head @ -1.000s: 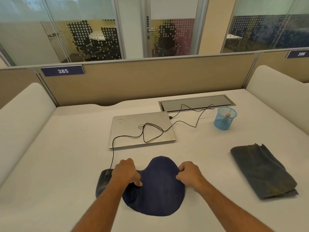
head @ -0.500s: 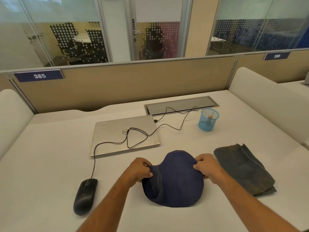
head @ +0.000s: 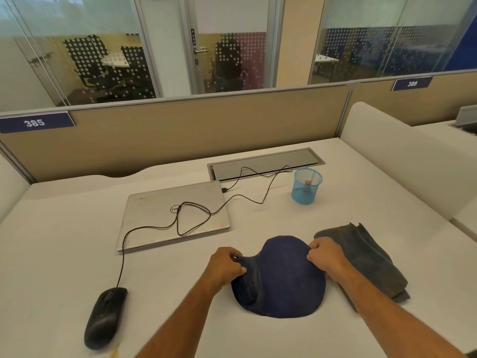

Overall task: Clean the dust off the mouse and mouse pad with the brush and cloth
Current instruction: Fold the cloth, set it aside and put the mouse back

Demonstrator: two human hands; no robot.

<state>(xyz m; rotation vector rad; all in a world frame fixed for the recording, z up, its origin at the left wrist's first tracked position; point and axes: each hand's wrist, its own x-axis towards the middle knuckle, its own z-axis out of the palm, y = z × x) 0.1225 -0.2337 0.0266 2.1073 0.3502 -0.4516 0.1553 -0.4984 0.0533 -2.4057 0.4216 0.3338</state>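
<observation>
**Mouse pad drawn rightward, clear of the mouse**

Since a second ago, both hands have carried the mouse pad (head: 281, 277) to the right across the desk (head: 64, 241), so that the mouse (head: 104, 316), which was then tucked against the pad's left edge under the left wrist, now lies well apart from it on the near left. The pad's right side has come up beside the cloth (head: 366, 257).

The left hand (head: 225, 267) is closed, pinching the pad's upper left edge, where the dark blue material puckers and lifts. The right hand (head: 326, 255) is likewise closed on the upper right edge, its knuckles over the near corner of the folded grey cloth. The lower part of the pad rests flat on the desk.

The black mouse points away from the person, and its cable (head: 124, 244) runs up over the lid of the closed silver laptop (head: 154, 205), loops there, and goes on to the right. Behind the cloth stands a blue mesh cup (head: 305, 187), with a small object inside that is too unclear to name
</observation>
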